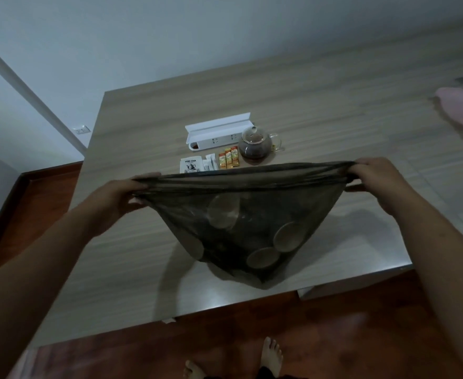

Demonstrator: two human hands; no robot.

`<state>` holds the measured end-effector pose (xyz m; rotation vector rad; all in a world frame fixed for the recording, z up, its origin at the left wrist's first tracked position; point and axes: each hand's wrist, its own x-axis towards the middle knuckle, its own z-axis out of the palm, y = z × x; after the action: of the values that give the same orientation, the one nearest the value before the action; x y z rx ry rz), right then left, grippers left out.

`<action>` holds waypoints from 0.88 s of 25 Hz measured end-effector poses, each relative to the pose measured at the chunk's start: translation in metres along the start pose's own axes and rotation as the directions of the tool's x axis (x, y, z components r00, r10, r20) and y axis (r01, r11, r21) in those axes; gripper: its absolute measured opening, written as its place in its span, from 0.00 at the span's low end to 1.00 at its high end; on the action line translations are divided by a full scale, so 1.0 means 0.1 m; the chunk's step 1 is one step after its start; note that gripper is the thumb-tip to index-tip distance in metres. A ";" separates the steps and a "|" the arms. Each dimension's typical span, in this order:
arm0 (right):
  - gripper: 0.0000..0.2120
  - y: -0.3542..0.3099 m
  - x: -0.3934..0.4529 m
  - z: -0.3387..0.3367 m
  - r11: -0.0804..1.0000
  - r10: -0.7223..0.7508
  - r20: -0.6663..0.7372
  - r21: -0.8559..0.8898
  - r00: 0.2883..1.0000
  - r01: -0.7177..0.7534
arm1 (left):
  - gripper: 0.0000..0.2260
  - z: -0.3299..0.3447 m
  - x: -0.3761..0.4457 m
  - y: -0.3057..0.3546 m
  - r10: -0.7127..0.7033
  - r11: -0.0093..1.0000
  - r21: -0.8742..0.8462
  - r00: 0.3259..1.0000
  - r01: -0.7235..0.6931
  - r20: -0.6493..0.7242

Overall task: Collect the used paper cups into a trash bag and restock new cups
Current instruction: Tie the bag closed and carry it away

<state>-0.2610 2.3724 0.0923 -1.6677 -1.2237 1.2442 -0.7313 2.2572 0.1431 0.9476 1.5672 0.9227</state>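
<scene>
My left hand [121,196] and right hand [376,183] each grip an end of the bag [238,214] mouth, stretched taut at mid-frame over the wood-grain table [142,255]. Four cups [223,210] show through it. White wall upper left, red-brown floor [334,337] below. Behind: one tea packet [190,166], three orange sachets [228,157], one teapot [255,144].

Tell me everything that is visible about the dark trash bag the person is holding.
The trash bag is thin, dark, half-transparent plastic. Its top edge is stretched taut between the left hand and the right hand, each gripping one end. The body hangs in a triangle over the wooden table, its bottom apparently resting on the surface. Several paper cups show through the film as pale round shapes.
</scene>
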 end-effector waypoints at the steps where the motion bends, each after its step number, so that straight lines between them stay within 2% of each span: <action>1: 0.03 0.03 -0.01 0.06 0.979 0.000 0.038 0.204 0.999 -0.007 | 0.19 0.08 -0.01 -0.06 0.041 0.963 -0.265 0.999 -0.038 0.006; 2: 0.10 0.08 -0.01 0.12 0.900 0.009 0.113 0.432 0.994 -0.057 | 0.20 0.17 0.00 -0.13 0.066 0.875 -0.482 0.998 -0.053 0.010; 3: 0.23 0.15 0.02 0.18 0.769 0.010 0.211 0.623 0.977 -0.143 | 0.20 0.28 0.01 -0.18 0.081 0.767 -0.640 0.997 -0.054 0.012; 4: 0.32 0.18 0.01 0.27 0.630 -0.014 0.287 0.746 0.958 -0.215 | 0.18 0.39 0.04 -0.23 0.088 0.656 -0.753 0.996 -0.056 0.002; 5: 0.31 0.20 -0.03 0.38 0.534 -0.038 0.330 0.804 0.943 -0.260 | 0.15 0.49 0.09 -0.26 0.067 0.545 -0.835 0.997 -0.072 -0.042; 7: 0.13 0.18 -0.11 0.63 0.427 -0.044 0.350 0.854 0.936 -0.299 | 0.11 0.67 0.23 -0.32 -0.072 0.379 -0.915 0.982 -0.135 -0.175; 8: 0.09 0.14 -0.15 0.76 0.368 0.001 0.346 0.872 0.938 -0.322 | 0.17 0.73 0.31 -0.35 -0.156 0.358 -0.923 0.965 -0.143 -0.210; 9: 0.11 0.12 -0.17 0.87 0.327 0.046 0.345 0.882 0.938 -0.340 | 0.21 0.78 0.36 -0.37 -0.202 0.361 -0.922 0.954 -0.139 -0.223; 10: 0.13 0.11 -0.17 0.97 0.314 0.071 0.345 0.883 0.936 -0.350 | 0.23 0.79 0.40 -0.40 -0.231 0.380 -0.916 0.946 -0.125 -0.225; 12: 0.12 0.11 -0.17 1.11 0.364 0.108 0.341 0.861 0.934 -0.356 | 0.21 0.79 0.45 -0.45 -0.229 0.433 -0.897 0.952 -0.089 -0.205; 15: 0.08 0.14 -0.17 1.17 0.495 0.098 0.339 0.799 0.936 -0.341 | 0.04 0.75 0.44 -0.49 -0.155 0.527 -0.849 0.978 -0.037 -0.139; 16: 0.06 0.16 -0.18 1.17 0.508 0.079 0.357 0.788 0.931 -0.346 | 0.02 0.76 0.44 -0.52 -0.128 0.574 -0.818 0.984 -0.027 -0.122; 18: 0.03 0.22 -0.18 1.18 0.565 0.060 0.420 0.734 0.905 -0.378 | 0.09 0.77 0.45 -0.60 -0.111 0.680 -0.733 0.985 -0.021 -0.132; 19: 0.06 0.25 -0.19 1.19 0.615 0.080 0.459 0.676 0.885 -0.406 | 0.11 0.79 0.45 -0.63 -0.115 0.701 -0.713 0.983 -0.020 -0.141; 20: 0.12 0.29 -0.18 1.20 0.648 0.106 0.487 0.627 0.867 -0.432 | 0.12 0.80 0.46 -0.67 -0.132 0.692 -0.722 0.983 -0.002 -0.129; 22: 0.22 0.37 -0.15 1.24 0.624 0.141 0.494 0.628 0.858 -0.464 | 0.13 0.81 0.46 -0.73 -0.179 0.589 -0.807 0.980 0.037 -0.086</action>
<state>-0.3719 2.3476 0.0279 -1.0404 -0.4714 2.0428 -0.6669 2.2782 0.0455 0.1094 1.0910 1.4659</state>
